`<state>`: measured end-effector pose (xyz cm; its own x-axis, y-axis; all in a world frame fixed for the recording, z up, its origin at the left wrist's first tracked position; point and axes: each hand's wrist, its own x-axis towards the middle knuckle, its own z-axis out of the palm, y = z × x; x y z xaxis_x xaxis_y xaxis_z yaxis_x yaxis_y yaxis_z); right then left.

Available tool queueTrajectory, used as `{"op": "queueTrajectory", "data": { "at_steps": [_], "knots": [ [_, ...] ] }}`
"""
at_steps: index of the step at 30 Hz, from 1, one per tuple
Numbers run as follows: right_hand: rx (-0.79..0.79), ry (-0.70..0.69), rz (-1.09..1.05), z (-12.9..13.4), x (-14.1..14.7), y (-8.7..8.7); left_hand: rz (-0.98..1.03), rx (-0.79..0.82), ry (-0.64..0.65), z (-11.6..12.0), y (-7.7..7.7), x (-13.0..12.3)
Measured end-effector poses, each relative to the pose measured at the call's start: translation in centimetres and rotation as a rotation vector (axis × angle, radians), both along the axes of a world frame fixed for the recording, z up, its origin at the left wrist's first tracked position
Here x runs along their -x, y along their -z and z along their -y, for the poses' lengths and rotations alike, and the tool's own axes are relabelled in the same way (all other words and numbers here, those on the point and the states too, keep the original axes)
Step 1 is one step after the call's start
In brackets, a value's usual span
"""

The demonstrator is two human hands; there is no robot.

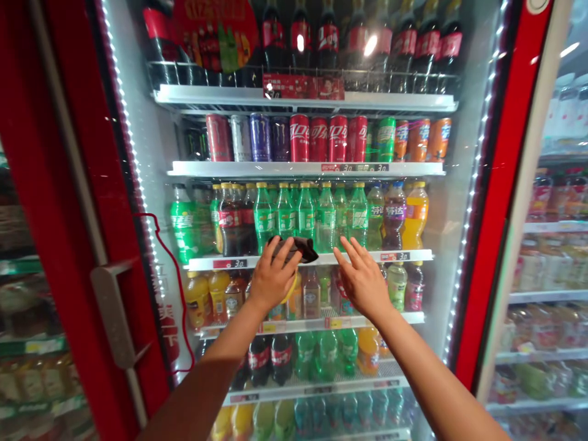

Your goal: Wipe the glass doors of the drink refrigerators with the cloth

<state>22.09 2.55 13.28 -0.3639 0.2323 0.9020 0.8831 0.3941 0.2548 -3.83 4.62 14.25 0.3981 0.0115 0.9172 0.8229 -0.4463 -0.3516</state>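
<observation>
My left hand (277,272) rests over a dark cloth (301,248) with its fingers bent across it, in front of the glass door (441,202) of a red-framed drinks fridge. The cloth's dark tip sticks out to the right of my fingers. To the right, my right hand (362,274) is raised with its fingers apart and nothing in them. Whether its fingertips touch the glass, I cannot tell. Behind both hands, green soda bottles (307,211) stand on a white shelf (321,260) inside the fridge.
A metal door handle (117,318) juts out at the left. Shelves above hold cans (300,138) and cola bottles (328,37); more bottles (328,355) stand below. Another stocked cooler (546,297) is at the right. Lights reflect off the glass.
</observation>
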Motion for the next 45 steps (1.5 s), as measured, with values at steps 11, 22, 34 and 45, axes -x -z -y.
{"op": "queueTrajectory", "data": {
  "at_steps": [11, 22, 34, 45],
  "knots": [
    [-0.069, -0.001, -0.034, -0.7, -3.1, -0.5, 0.130, -0.089, -0.082, -0.3, -1.3, -8.3],
    [-0.132, -0.127, -0.036, -1.3, -6.0, -1.5, 0.372, -0.050, -0.103, -0.3, -4.7, -10.6],
    [-0.157, -0.133, 0.057, -2.2, -11.4, -1.6, 0.250, -0.013, -0.095, -0.3, -1.3, -10.9],
    [-0.163, -0.102, 0.165, -2.0, -15.3, -2.1, 0.055, -0.012, -0.059, -1.2, -1.7, -15.8]
  ]
}}
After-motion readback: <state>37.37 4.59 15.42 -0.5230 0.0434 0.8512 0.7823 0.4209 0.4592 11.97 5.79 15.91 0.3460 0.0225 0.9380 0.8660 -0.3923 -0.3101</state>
